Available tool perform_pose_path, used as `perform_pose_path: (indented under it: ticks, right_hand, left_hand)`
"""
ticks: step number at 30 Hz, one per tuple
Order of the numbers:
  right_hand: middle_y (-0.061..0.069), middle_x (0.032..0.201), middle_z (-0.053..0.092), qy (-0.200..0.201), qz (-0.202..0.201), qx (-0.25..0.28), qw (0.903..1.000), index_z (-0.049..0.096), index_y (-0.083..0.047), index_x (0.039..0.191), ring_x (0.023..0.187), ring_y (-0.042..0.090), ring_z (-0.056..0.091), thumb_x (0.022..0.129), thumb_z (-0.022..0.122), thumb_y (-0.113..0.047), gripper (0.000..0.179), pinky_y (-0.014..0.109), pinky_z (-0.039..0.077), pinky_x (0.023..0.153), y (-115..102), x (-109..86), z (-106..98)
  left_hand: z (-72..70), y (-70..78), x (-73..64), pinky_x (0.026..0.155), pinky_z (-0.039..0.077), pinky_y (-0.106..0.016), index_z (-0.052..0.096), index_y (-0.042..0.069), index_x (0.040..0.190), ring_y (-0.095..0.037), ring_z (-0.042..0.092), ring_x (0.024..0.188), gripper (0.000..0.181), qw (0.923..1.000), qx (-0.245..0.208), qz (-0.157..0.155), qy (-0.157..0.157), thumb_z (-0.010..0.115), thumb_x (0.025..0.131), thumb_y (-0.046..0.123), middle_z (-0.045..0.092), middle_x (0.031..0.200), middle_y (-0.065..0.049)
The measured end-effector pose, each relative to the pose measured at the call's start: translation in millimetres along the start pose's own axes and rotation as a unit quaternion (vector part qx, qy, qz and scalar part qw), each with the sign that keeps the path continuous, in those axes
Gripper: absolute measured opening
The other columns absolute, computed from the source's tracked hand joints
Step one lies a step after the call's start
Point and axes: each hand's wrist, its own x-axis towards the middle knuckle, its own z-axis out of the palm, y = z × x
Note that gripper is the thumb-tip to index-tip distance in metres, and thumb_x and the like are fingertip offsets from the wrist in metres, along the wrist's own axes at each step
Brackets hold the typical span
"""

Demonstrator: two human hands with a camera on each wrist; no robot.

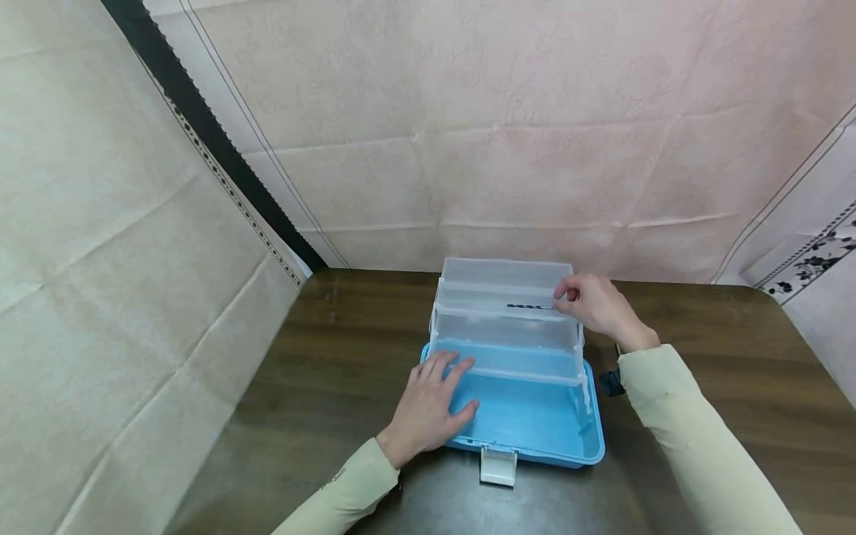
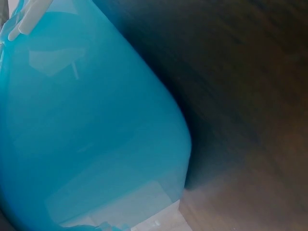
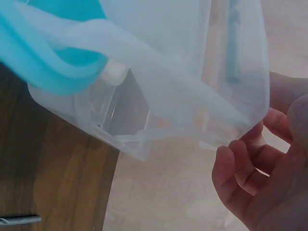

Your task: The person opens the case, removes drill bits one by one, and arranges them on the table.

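An opened blue toolbox (image 1: 521, 416) with clear fold-up trays (image 1: 508, 327) stands on the table. A dark drill bit (image 1: 524, 306) lies lengthwise in an upper tray. In the right wrist view the bit (image 3: 233, 53) shows blurred through the translucent plastic, its plain end apart from the fingers. My right hand (image 1: 598, 305) is at that tray's right end, fingers loosely bent, fingertips close to the bit's end. My left hand (image 1: 428, 409) spreads its fingers over the box's left side. The left wrist view is mostly the box's blue wall (image 2: 96, 120).
A pale latch (image 1: 498, 467) hangs off the box's front. Next to the right sleeve is a small dark object (image 1: 611, 383). A grey rod-like piece (image 3: 21, 220) lies on the wooden table (image 1: 334, 416) in the right wrist view. Pale cloth (image 1: 535, 148) hangs behind the table.
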Motion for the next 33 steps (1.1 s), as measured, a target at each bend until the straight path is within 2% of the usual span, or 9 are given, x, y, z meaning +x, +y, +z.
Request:
perform_pose_path:
  ticks: [6,13,22,28,33]
  right_hand:
    - [0.015,0.096,0.060,0.001,-0.019,-0.001,0.9998,0.075,0.000,0.103,0.084,0.029,0.051,0.094,0.068,-0.008,0.014,0.039,0.048,0.068,1.5,-3.3,3.1]
    - [0.017,0.103,0.063,-0.007,-0.021,0.011,0.9997,0.077,0.000,0.104,0.090,0.031,0.054,0.095,0.066,-0.005,0.015,0.045,0.053,0.075,0.1,-5.2,3.9]
    - [0.018,0.101,0.069,-0.012,-0.041,0.012,0.9990,0.078,0.001,0.099,0.088,0.030,0.061,0.092,0.069,-0.002,0.012,0.049,0.056,0.077,-1.7,-1.4,1.2]
    - [0.015,0.098,0.070,-0.009,-0.051,-0.015,0.9985,0.079,0.000,0.097,0.087,0.029,0.060,0.091,0.071,-0.003,0.010,0.049,0.056,0.076,-4.2,-2.4,-0.3]
    - [0.012,0.096,0.067,-0.010,-0.060,-0.040,0.9973,0.077,-0.002,0.097,0.088,0.028,0.059,0.093,0.070,-0.005,0.009,0.047,0.056,0.076,-4.7,-6.1,0.6]
  left_hand:
    - [0.8,0.7,-0.2,0.104,0.040,-0.054,0.050,0.020,0.147,-0.028,0.042,0.135,0.060,1.0000,-0.004,-0.003,-0.003,0.062,0.095,0.048,0.047,0.147,-0.008]
    - [0.9,1.1,-0.7,0.102,0.042,-0.054,0.050,0.020,0.146,-0.028,0.043,0.134,0.060,1.0000,0.000,0.002,0.007,0.064,0.094,0.047,0.048,0.145,-0.008]
    - [1.3,0.8,-1.3,0.100,0.042,-0.053,0.050,0.021,0.146,-0.027,0.042,0.135,0.059,0.9998,0.003,0.009,0.017,0.063,0.094,0.047,0.049,0.144,-0.007]
    - [1.5,1.0,-1.2,0.099,0.043,-0.053,0.051,0.020,0.145,-0.028,0.043,0.134,0.059,0.9996,0.002,0.014,0.025,0.065,0.093,0.045,0.049,0.143,-0.008]
    - [1.6,2.4,-1.6,0.100,0.042,-0.054,0.051,0.020,0.146,-0.029,0.042,0.135,0.059,0.9998,0.002,0.009,0.019,0.064,0.094,0.046,0.049,0.144,-0.008]
